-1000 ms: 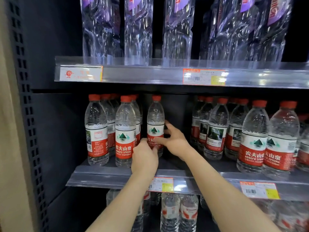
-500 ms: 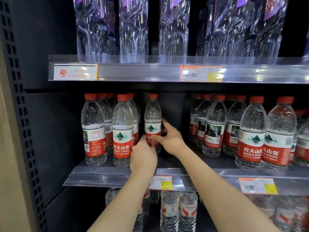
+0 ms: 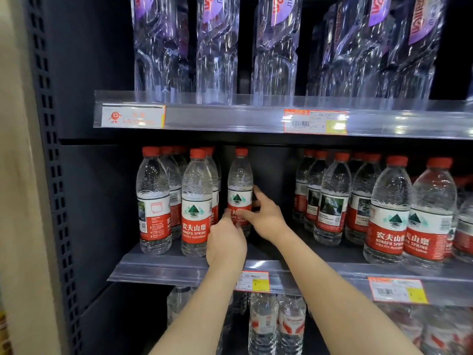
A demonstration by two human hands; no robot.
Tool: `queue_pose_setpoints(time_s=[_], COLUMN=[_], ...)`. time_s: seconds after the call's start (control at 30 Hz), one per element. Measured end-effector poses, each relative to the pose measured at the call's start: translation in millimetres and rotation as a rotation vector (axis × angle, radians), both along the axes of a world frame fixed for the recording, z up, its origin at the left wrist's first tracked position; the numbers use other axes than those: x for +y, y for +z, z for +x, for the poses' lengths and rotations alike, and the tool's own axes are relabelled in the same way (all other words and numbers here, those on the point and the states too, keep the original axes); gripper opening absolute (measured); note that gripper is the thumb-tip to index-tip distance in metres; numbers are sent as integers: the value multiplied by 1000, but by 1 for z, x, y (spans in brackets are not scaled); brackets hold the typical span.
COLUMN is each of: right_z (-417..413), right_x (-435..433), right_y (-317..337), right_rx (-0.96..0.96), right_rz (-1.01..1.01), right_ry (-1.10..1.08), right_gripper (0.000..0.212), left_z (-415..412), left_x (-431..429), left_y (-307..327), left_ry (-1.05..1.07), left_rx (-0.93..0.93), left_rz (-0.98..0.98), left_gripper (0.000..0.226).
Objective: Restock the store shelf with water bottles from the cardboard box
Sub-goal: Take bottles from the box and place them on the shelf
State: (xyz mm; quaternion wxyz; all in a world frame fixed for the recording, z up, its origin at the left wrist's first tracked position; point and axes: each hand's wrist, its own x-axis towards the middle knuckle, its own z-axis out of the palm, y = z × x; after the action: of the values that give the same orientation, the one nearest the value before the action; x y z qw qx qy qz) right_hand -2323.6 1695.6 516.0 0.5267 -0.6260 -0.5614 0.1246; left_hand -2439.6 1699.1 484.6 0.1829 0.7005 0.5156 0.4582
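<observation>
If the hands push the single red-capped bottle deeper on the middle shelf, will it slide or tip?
The bottle seems full, so likely heavy and stiff. Tall and narrow, it may tip if pushed high; the left hand and right hand hold it at the label.

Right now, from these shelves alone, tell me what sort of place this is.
Most likely a supermarket or convenience-store drinks aisle. Tiered shelves carry barcoded price tags on their front edges, and rows of identical red-capped water bottles face outward. The right hand pinches a lone bottle.
</observation>
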Motion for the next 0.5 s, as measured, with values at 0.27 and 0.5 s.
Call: queue_pose_setpoints(time_s=[0.27, 0.5], right_z=[-1, 10], right_x=[-8, -66], right_y=[-4, 3], right_rx=[12, -209], right_rz=[-58, -172], right_ry=[1, -158], right_gripper=[79, 74], left_z=[-2, -18], left_x=[-1, -46], left_y=[-1, 27], left_ry=[-16, -21], left_rx=[-3, 66], left_rz=[-19, 73], left_gripper=[37, 41])
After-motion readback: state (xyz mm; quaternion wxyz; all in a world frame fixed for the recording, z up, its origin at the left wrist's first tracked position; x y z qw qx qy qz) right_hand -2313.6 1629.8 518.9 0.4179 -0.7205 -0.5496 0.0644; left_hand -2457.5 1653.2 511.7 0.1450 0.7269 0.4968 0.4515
